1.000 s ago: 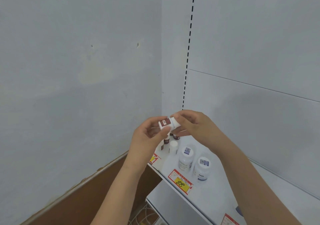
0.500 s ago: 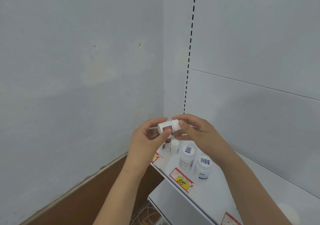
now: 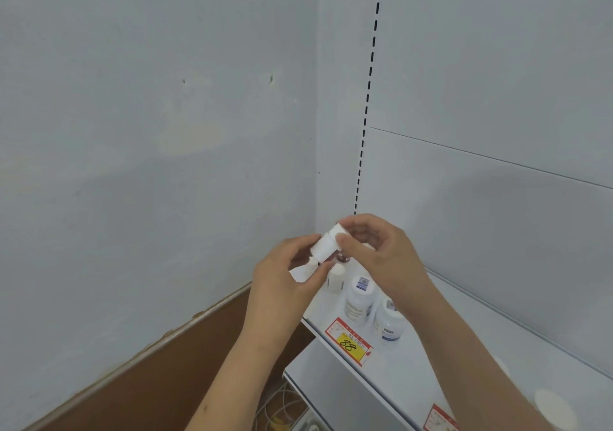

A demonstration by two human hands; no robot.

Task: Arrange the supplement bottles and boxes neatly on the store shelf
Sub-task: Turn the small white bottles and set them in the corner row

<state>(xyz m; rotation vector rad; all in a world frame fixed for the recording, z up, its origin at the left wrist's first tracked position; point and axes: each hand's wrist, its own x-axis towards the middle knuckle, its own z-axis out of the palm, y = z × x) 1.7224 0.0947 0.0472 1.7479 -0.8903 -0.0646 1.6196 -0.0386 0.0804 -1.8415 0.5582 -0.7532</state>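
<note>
The small white bottle (image 3: pixel 326 243) is held above the shelf (image 3: pixel 464 324), long axis tilted, cap up and to the right. The left hand (image 3: pixel 285 281) grips its base; the right hand (image 3: pixel 378 251) pinches the cap. The standing bottles (image 3: pixel 360 301) lie directly below.

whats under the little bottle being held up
Under the small white bottle, held by the left hand and right hand, another small bottle stands on the shelf. Hands hide the rest.

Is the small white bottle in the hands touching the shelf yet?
Apart. In the head view the small white bottle is held tilted in the air between the left hand and right hand, clearly above the shelf.
</note>
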